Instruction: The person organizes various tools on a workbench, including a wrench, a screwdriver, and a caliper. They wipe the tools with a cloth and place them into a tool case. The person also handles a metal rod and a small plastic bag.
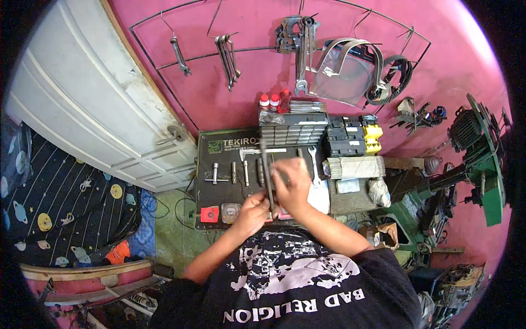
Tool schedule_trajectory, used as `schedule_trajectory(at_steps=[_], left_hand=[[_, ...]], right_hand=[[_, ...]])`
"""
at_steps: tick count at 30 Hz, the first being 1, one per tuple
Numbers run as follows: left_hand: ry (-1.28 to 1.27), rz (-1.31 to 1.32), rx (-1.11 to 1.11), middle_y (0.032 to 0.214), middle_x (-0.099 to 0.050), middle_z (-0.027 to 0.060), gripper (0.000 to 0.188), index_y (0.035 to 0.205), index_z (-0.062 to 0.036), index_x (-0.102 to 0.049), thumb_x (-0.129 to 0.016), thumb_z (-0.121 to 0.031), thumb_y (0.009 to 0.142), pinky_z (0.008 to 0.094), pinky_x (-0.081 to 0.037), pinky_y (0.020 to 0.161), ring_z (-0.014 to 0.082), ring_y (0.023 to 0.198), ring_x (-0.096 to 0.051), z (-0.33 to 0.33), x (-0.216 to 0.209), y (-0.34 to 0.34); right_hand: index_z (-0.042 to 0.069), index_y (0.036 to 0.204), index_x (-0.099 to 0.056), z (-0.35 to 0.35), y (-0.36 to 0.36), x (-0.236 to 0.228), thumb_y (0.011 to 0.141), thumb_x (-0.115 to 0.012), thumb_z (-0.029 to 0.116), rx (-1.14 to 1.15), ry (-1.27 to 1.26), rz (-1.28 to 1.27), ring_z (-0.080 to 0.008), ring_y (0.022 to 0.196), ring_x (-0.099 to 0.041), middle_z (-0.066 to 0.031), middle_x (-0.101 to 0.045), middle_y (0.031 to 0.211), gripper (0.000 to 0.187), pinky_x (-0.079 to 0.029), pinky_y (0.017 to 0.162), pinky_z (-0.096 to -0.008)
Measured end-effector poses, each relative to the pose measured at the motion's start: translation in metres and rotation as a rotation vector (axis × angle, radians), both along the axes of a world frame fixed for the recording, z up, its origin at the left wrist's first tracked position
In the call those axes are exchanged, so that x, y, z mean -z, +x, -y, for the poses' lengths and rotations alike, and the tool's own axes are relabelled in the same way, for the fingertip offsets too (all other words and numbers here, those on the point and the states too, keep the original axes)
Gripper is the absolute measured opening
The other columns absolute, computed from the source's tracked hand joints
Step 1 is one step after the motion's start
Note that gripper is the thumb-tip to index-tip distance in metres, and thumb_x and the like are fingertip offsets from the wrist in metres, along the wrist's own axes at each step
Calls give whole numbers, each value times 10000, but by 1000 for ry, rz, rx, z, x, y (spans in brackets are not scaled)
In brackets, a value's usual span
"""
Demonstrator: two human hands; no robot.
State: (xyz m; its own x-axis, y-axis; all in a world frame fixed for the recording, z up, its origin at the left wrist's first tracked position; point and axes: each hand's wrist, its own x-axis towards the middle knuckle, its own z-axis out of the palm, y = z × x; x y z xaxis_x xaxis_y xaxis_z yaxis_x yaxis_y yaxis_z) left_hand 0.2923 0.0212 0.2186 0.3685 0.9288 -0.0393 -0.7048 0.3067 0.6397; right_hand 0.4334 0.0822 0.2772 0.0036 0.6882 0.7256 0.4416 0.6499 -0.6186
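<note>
Over the dark work mat, my left hand [253, 215] is closed round the lower end of a long, narrow metal bar [267, 170]. The bar stands nearly upright in the picture; its upper end is smeared by motion, and its exact kind does not show. Slightly blurred, my right hand [292, 185] has its fingers bent against the bar's middle. Beyond the hands lies a vernier caliper [264, 151]. A T-handle wrench [216, 174], a drill bit [234, 169] and a metal rod [246, 172] lie left of the bar. Right of my right hand is a combination spanner [314, 164].
A drawer cabinet [293, 135] with red-capped bottles stands behind the mat, beside black-and-yellow cases [353, 138]. Near the front edge sit a red square piece [209, 214] and a clear container [230, 213]. A green machine [487, 170] is at right, a white door [98, 93] at left.
</note>
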Motion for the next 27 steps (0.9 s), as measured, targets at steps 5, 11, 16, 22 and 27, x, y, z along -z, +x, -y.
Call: schedule_trajectory(at_steps=[5,11,16,22,27], left_hand=[[-4,335,329,722,-531,16,210,1039,-62,-639,-587,-261,993,317,-391,863,135,725,-486,-2,-3,-4],[-67,328,452,586,-417,-44,170,880,-148,-595,-607,-297,961,372,-349,942,147,709,-446,7,-10,6],[-107,410,494,566,-396,-55,154,859,-164,-603,-604,-285,955,389,-347,993,117,693,-450,4,-22,7],[-186,362,427,506,-399,-48,99,786,-179,-608,-634,-232,866,403,-344,1011,132,721,-479,7,-14,5],[73,79,364,672,-479,4,205,895,-99,-590,-591,-286,978,336,-370,819,158,710,-444,18,-3,9]], right_hand=[[60,949,-730,15,18,1,748,-751,-23,-134,46,99,-285,866,-635,-89,-719,918,219,-495,786,-387],[69,937,-720,-8,7,-41,712,-755,-49,36,212,46,-264,785,-599,-73,-698,900,256,-459,718,-378],[107,955,-760,10,14,-14,673,-743,-21,-124,214,102,-241,796,-590,-35,-695,907,310,-470,725,-371],[163,955,-779,12,40,-10,629,-739,68,-293,322,300,-223,794,-555,19,-674,880,342,-460,712,-364],[118,953,-753,-26,30,-41,711,-721,-12,97,377,153,-239,777,-568,-33,-689,859,276,-447,711,-371]])
